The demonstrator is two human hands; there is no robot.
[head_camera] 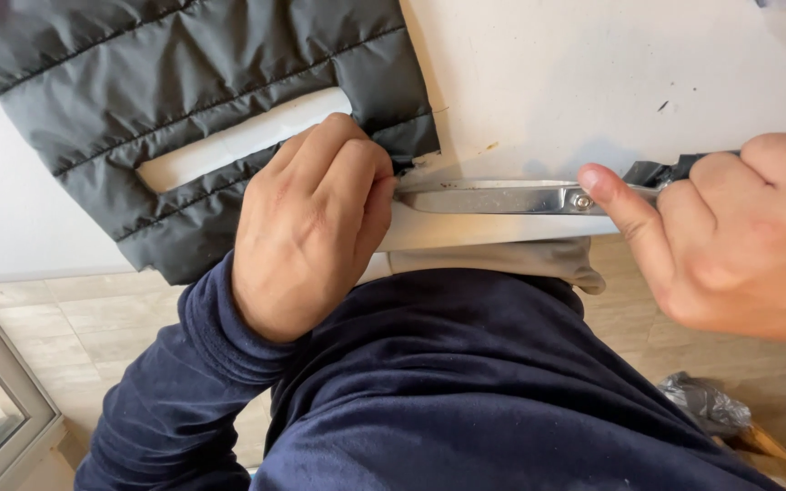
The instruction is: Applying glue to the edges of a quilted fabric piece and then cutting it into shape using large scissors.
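Observation:
A dark grey quilted fabric piece (184, 82) with a long rectangular slot cut in it lies on a white table (593, 82). My left hand (311, 227) is closed on the fabric's lower right corner at the table edge. My right hand (739, 236) grips large metal scissors (502, 197) by their dark handles, index finger stretched along the pivot. The blades lie flat with their tips at the fabric corner, right beside my left fingers. Whether the blades are apart I cannot tell.
Below the table edge are my dark blue sleeve and torso (466, 391), a beige fabric strip (520, 259), a tiled floor (75, 327), a window frame (2, 400) at lower left and a crumpled grey bag (707, 400) at lower right.

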